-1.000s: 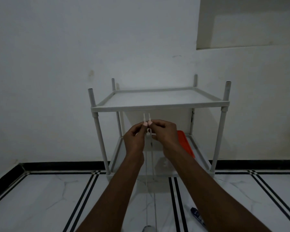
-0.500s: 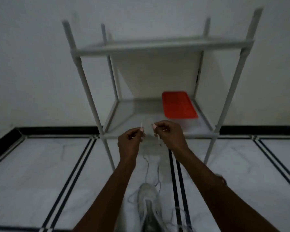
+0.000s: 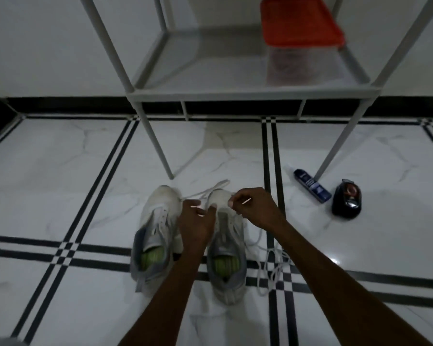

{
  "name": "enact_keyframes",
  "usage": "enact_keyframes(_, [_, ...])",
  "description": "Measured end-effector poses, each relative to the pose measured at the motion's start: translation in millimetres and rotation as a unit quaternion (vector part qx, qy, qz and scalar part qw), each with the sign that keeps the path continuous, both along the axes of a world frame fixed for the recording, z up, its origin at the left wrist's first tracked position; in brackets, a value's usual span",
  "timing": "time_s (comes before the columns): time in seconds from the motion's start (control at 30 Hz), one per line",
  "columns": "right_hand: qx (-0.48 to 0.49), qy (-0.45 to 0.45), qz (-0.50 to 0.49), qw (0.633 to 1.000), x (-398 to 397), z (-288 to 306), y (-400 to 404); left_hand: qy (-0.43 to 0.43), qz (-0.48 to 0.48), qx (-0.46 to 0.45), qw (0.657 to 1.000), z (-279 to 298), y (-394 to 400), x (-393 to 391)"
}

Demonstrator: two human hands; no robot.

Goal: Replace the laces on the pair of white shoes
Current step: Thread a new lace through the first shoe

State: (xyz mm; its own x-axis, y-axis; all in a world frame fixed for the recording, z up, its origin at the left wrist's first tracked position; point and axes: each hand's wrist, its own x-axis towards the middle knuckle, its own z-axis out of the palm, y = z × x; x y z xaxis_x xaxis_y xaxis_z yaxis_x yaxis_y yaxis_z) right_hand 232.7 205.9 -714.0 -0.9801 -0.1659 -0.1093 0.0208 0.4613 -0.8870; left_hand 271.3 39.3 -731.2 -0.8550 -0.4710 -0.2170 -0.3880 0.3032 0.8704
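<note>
**White, grey, black, with one patch of red**

The two shoes (image 3: 160,236) are white with grey collars and yellow-green insoles. The lace (image 3: 270,265) is white. The floor (image 3: 60,183) is white marble-patterned tile with faint grey veins, crossed by paired black stripes that form small checker squares where they meet; a black band runs along the wall's foot. The rack (image 3: 235,93) is pale grey. On its shelf sits a container with a red lid (image 3: 300,21). The bottle (image 3: 311,186) is dark blue, the rounded object (image 3: 346,202) black.
</note>
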Motion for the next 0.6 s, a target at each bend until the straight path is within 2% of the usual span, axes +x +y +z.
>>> enact_keyframes(0.1, [0.045,-0.003,0.026,0.999,10,-18,-3,-0.053,-0.039,-0.031,0.997,-10,5,20])
enact_keyframes(0.3, [0.071,0.010,0.051,0.996,24,-34,-9,0.023,-0.090,-0.092,0.991,-23,0,28])
enact_keyframes(0.6, [0.102,0.035,0.044,0.993,20,-39,-9,0.044,-0.109,-0.061,0.991,-26,5,24])
